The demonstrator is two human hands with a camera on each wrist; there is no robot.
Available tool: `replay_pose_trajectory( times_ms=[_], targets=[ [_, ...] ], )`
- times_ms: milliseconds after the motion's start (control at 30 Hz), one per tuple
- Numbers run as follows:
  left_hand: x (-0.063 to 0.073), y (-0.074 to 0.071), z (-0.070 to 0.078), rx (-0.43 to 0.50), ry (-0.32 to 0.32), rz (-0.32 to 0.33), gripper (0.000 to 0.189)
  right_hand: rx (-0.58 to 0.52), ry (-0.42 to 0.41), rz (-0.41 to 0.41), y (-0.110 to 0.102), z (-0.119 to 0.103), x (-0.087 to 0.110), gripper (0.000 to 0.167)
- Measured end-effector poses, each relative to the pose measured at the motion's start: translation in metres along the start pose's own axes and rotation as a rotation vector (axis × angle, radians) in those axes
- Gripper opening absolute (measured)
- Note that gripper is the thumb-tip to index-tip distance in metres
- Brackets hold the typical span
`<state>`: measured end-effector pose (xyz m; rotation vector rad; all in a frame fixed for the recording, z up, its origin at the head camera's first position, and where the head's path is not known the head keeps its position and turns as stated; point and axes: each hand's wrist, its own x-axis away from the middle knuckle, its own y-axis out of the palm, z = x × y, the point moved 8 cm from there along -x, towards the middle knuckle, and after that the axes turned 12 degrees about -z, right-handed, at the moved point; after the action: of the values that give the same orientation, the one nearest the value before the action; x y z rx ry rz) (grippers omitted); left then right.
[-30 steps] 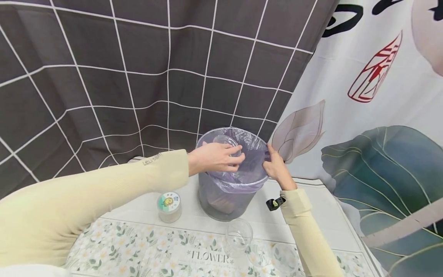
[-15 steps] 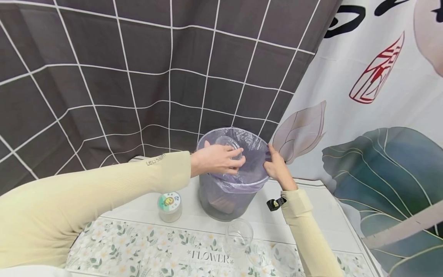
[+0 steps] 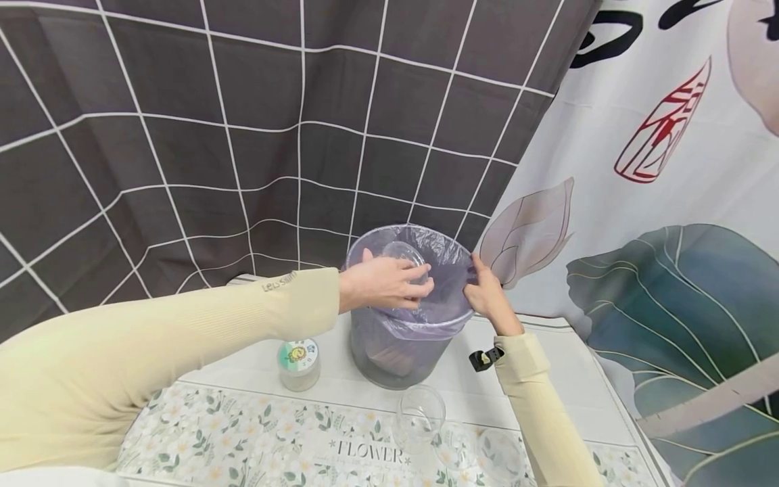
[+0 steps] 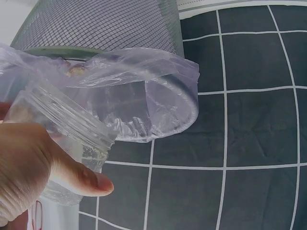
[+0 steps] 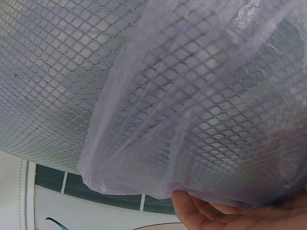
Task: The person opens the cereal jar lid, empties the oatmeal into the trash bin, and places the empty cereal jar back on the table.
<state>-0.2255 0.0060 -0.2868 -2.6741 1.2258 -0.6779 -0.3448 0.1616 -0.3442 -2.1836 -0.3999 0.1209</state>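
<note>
My left hand (image 3: 389, 281) grips a clear plastic jar (image 4: 62, 115) over the mouth of a mesh trash bin (image 3: 389, 358). Tilted, the jar has its threaded open mouth towards the bin's inside. A thin purple trash bag (image 5: 139, 143) lines the bin and folds over its rim. On the bin's right side, my right hand (image 3: 487, 291) holds the rim with the bag's edge, thumb on the inner side. Its fingers (image 5: 192, 211) show under the bag in the right wrist view. Whatever lies at the bottom of the bag is hard to make out.
Left of the bin stands a clear tub (image 3: 298, 372) with a green and white printed lid. In front are a clear empty-looking jar (image 3: 420, 412) and a clear round lid (image 3: 500, 452) on a flowered mat (image 3: 243, 439). A dark checked curtain (image 3: 255, 155) hangs close behind.
My left hand has shifted slightly right and down with the jar, which tips a little more into the bin. My right hand stays on the rim.
</note>
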Motion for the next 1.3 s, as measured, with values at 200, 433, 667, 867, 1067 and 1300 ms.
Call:
replay_pose_trajectory(
  times_ms=[200, 433, 667, 867, 1067, 1300],
  targets=[
    [-0.001, -0.001, 0.000, 0.008, 0.004, 0.005, 0.103, -0.009, -0.003, 0.000, -0.002, 0.000, -0.001, 0.081],
    [-0.002, -0.008, -0.003, 0.019, -0.002, 0.032, 0.099, -0.019, -0.002, 0.009, -0.002, 0.000, -0.001, 0.080],
    [-0.005, -0.005, 0.000, 0.015, 0.013, -0.003, 0.103, -0.005, -0.001, 0.009, -0.001, 0.000, 0.000, 0.080],
    [-0.004, -0.004, -0.001, 0.023, -0.001, 0.008, 0.101, 0.002, 0.005, 0.006, -0.001, 0.001, 0.000, 0.079],
    [-0.003, -0.010, -0.006, 0.040, -0.025, 0.023, 0.104, 0.000, -0.005, 0.014, 0.000, 0.000, 0.001, 0.078],
    [-0.001, -0.014, -0.019, 0.123, -0.097, 0.056, 0.095, -0.008, -0.016, 0.025, -0.001, -0.001, 0.002, 0.079]
  ],
)
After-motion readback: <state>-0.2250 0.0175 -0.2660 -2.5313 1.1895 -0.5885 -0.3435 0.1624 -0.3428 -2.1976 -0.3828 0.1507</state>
